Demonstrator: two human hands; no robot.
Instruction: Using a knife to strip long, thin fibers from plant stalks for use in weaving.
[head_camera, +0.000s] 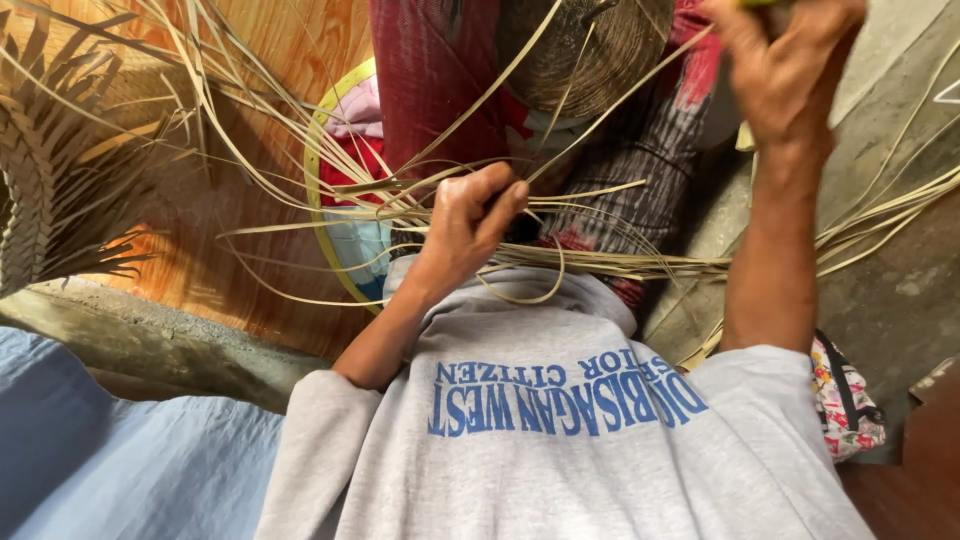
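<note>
At the far left a partly woven mat (45, 190) of dried palm strips lies on the orange wooden floor (270, 60), its loose ends fanning out toward the middle. Near the left edge a light blue cloth (110, 460) covers the foreground beside a grey concrete ledge (150, 335). Long pale weaving strips (330, 130) arc across the scene from the upper left to the right edge, crossing over a round tray with a yellow-green rim (312, 190) and the person's red patterned skirt (430, 80). The person's left hand (470, 220) sits in the middle, fingers curled shut around a bundle of these strips just above the grey sweatshirt (560, 430). Just beyond it, at the top, a finely woven round piece (590, 50) rests on the lap, with strips running out from it. The right hand (790, 60) is raised at the upper right, closed in a pinch around something at the frame's edge that cannot be made out. At the lower right a floral bag (845, 400) lies on the grey concrete ground (900, 290).
</note>
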